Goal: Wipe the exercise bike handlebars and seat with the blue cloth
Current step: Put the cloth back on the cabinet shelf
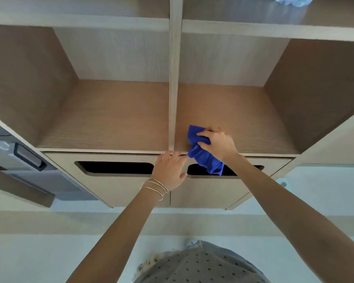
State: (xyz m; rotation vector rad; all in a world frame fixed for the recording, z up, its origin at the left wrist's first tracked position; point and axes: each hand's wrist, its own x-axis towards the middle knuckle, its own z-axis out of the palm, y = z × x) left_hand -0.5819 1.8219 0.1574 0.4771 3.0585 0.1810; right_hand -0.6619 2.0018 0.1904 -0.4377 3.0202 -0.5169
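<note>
My right hand [218,145] is closed around the bunched blue microfibre cloth [202,152], fingers curled over its top. The cloth sits at the front edge of the right-hand cubby floor of the light wooden shelf unit [119,117], its loose end hanging down over the dark cut-out slot [225,170] in the right drawer front. My left hand [170,170] is open and flat, fingers spread, holding nothing; fingertips touch the shelf's front lip at the base of the vertical wooden divider [175,78]. Thin silver bangles [154,187] on left wrist. Left drawer front has a matching dark cut-out slot [114,167]. Crumpled pale blue cloth [292,1] on the upper right shelf. No exercise bike in view.
</note>
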